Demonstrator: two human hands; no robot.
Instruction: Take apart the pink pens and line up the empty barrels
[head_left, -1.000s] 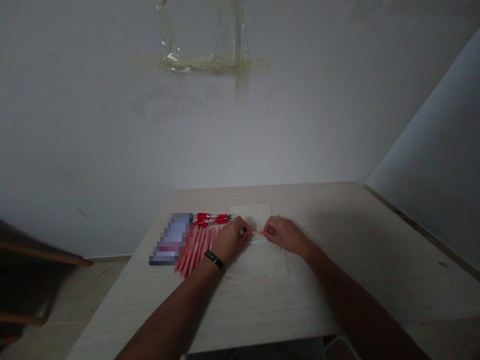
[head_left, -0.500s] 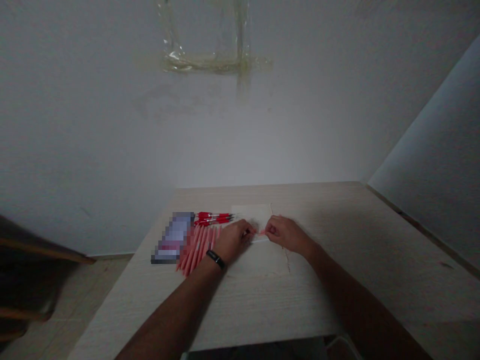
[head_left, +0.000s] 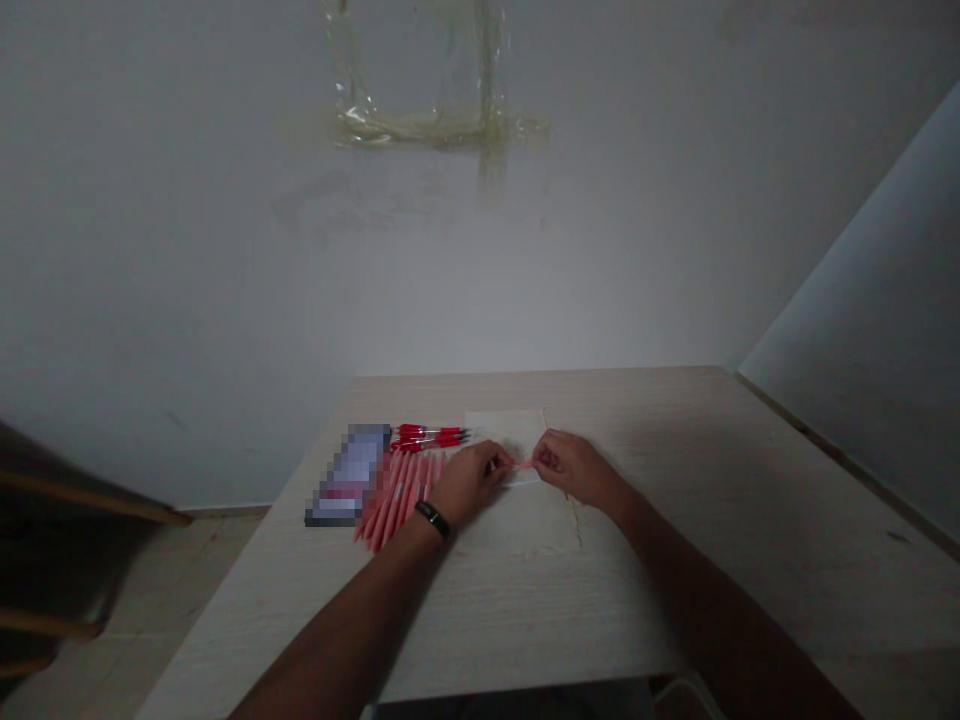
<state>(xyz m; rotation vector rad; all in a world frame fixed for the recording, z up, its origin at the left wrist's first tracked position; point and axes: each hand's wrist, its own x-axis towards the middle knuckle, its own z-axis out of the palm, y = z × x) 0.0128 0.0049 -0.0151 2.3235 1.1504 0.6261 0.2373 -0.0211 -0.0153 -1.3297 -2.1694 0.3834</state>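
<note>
While the left hand (head_left: 470, 483) and right hand (head_left: 574, 470) meet, each grip pinches shut on one pink strip (head_left: 523, 465), held taut over white paper (head_left: 517, 525).

Dim, soft light greys the wall (head_left: 480, 300), faint shadows lie across the tabletop (head_left: 750, 520), and the corners darken.

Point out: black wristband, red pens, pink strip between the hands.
Black wristband (head_left: 433, 518), head view, point on the strap's top face.
Red pens (head_left: 431, 435), head view, point on the red barrels mid-bundle.
Pink strip (head_left: 523, 464), head view, point on the stretch between left hand (head_left: 471, 482) and right hand (head_left: 571, 470).
</note>
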